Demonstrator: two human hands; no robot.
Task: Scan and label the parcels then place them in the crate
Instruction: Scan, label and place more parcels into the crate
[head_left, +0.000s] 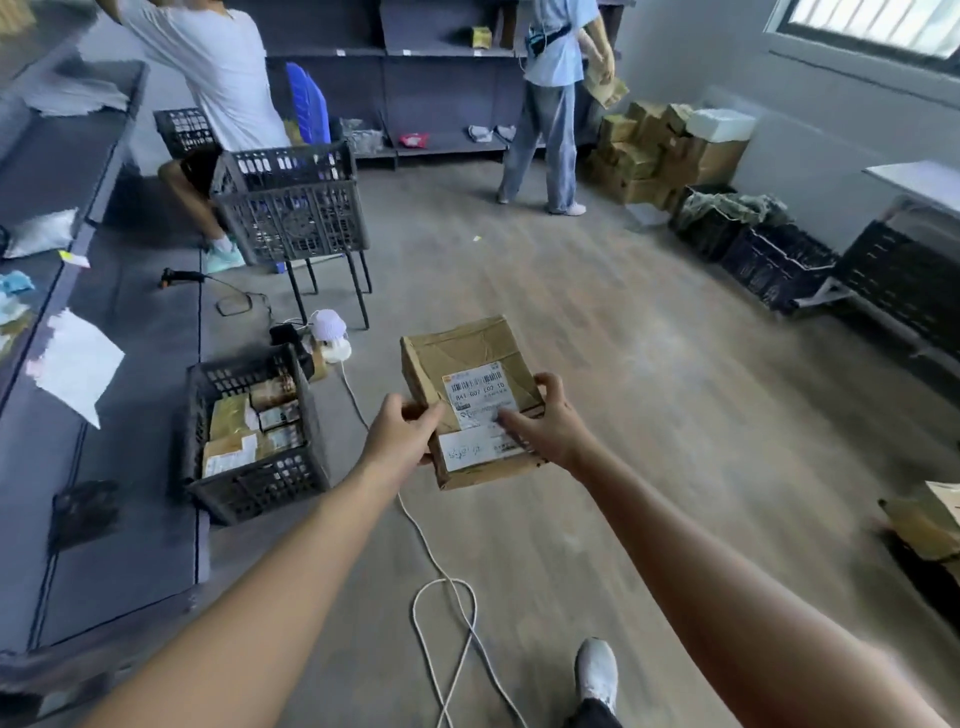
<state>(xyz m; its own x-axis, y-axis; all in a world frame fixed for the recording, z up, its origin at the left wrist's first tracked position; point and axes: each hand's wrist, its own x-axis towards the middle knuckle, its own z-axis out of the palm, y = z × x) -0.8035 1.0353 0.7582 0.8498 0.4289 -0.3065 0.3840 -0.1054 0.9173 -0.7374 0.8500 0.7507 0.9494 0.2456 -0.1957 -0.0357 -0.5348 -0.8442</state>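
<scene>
Left of the cardboard parcel (467, 358), a black crate (260, 483) filled with labelled packages is set on the low grey worktop (130, 519). The parcel is held above the wood-look floor (675, 415), labels upward. Its left edge is gripped by the left hand (402, 431), and its right side is clasped by the right hand (545, 431). Below the parcel a white cable (441, 582) is looped. Far right of it, a row of dark crates (779, 265) is lined along the wall.

- parcel (470, 353): brown cardboard
- label (475, 387): white with black barcode bars
- crate (260, 486): black, lattice-patterned walls
- cable (441, 592): white
- floor (649, 389): grey-brown wood grain
- shoe (597, 670): whitish grey
- stacked bins (307, 104): bright blue
</scene>
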